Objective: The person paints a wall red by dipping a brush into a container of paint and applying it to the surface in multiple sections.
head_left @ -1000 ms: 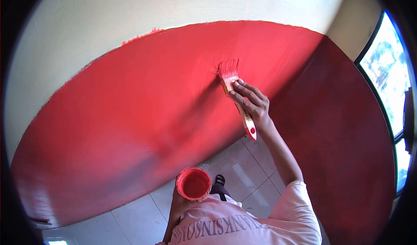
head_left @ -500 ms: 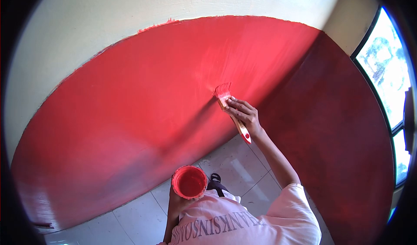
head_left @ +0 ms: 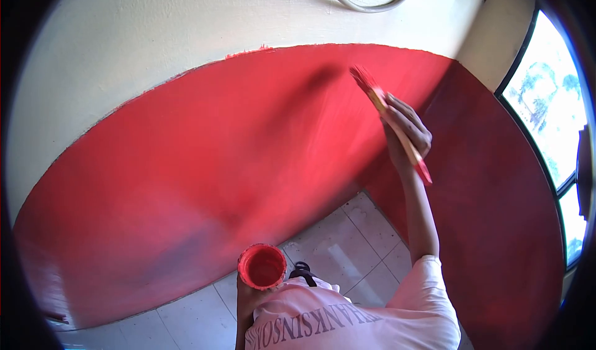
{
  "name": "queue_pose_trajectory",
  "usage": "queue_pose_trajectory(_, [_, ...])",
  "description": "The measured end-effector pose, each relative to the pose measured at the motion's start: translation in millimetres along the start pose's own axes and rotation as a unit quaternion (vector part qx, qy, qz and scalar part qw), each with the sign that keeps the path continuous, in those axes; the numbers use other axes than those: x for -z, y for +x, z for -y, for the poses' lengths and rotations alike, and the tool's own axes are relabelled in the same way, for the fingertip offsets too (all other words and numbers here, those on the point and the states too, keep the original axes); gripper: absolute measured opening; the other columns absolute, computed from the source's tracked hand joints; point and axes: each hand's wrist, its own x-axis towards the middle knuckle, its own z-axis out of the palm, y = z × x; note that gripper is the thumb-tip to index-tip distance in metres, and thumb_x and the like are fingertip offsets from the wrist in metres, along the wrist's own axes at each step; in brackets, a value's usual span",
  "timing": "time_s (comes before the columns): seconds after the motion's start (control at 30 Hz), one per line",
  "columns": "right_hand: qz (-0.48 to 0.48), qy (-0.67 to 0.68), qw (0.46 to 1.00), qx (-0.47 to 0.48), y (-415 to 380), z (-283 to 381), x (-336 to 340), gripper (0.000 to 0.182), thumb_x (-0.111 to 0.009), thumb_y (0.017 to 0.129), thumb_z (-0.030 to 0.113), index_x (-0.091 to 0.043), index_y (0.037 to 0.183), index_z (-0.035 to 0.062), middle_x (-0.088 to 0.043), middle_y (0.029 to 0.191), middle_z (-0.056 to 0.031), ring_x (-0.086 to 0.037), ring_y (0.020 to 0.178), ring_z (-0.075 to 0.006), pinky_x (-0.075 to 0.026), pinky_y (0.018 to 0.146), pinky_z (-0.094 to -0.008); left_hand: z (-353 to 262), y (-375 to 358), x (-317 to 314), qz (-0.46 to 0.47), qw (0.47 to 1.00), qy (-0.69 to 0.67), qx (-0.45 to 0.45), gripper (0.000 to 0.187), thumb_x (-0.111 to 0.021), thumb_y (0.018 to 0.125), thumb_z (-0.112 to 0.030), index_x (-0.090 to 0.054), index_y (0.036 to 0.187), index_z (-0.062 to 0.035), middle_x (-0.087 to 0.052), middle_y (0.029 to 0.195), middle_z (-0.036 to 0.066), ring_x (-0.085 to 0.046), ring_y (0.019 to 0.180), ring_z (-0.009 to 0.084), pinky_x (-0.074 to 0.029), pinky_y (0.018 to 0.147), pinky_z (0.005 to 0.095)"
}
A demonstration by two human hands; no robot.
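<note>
My right hand (head_left: 407, 126) is closed around the wooden handle of a paintbrush (head_left: 395, 121), held on a slant with its red-coated bristles up and to the left. The bristle tips overlap the red upper part of the wall (head_left: 248, 132), and the brush's shadow falls to their left. Low in the view, close to my shirt, my left hand (head_left: 247, 297) supports a small round pot of red paint (head_left: 262, 267). Its fingers are mostly hidden under and behind the pot. Red paint coats the pot's rim and inside.
Above an uneven edge the wall is cream (head_left: 155, 45), with a pale looped hose or cable (head_left: 372, 7) at the top. A darker red wall (head_left: 484, 213) meets it at a corner on the right, below a bright window (head_left: 546, 89). Pale floor tiles (head_left: 329, 238) lie below.
My right hand has moved up and to the right with the brush, which has turned so its narrow edge shows. The pot has shifted slightly left and down in view.
</note>
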Motion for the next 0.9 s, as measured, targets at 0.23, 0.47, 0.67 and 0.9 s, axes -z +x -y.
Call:
queue_pose_trajectory(0.23, [0.185, 0.082, 0.979, -0.026, -140.9, 1.8, -72.8, 0.037, -0.065, 0.077, 0.003, -0.069, 0.113, 0.0103, -0.064, 0.117, -0.0116, -0.062, 0.108, -0.0303, -0.054, 0.089, -0.0385, -4.9, 3.2, 0.7, 0.020, 0.999, -0.049, 0.009, 0.081, -0.091, 0.058, -0.020, -0.049, 0.125, -0.0047, -0.061, 0.113, 0.008, -0.062, 0.100, 0.0192, -0.051, 0.087, 0.0348])
queue_pose_trajectory(0.47, [0.458, 0.171, 0.828, -0.274, -183.1, -46.7, -59.7, 0.032, -0.057, 0.088, 0.012, -0.066, 0.118, 0.0061, -0.065, 0.119, -0.0103, -0.064, 0.105, -0.0203, -0.052, 0.088, -0.0308, -13.9, 2.9, -3.7, 0.024, 0.996, -0.081, 0.008, 0.083, -0.092, 0.056, -0.022, -0.049, 0.125, -0.0045, -0.061, 0.113, 0.008, -0.062, 0.100, 0.0193, -0.051, 0.087, 0.0347])
queue_pose_trajectory(0.67, [0.001, -0.059, 0.997, 0.051, 0.1, -6.3, -29.2, 0.029, -0.065, 0.078, -0.008, -0.070, 0.105, 0.0026, -0.068, 0.108, -0.0124, -0.065, 0.104, -0.0284, -0.053, 0.091, -0.0341, -9.3, 1.8, 0.1, 0.021, 0.995, -0.096, 0.033, 0.084, -0.093, 0.056, -0.024, -0.049, 0.125, -0.0048, -0.061, 0.112, 0.008, -0.062, 0.100, 0.0191, -0.051, 0.087, 0.0346])
queue_pose_trajectory(0.9, [0.305, 0.190, 0.903, -0.236, -183.0, -17.6, -50.9, 0.035, -0.063, 0.080, -0.001, -0.069, 0.113, 0.0080, -0.067, 0.111, -0.0110, -0.066, 0.102, -0.0267, -0.052, 0.091, -0.0324, 23.5, -6.2, 4.9, -0.018, 1.000, -0.001, -0.007, 0.082, -0.092, 0.057, -0.024, -0.050, 0.125, -0.0052, -0.062, 0.110, 0.007, -0.062, 0.097, 0.0182, -0.052, 0.084, 0.0339])
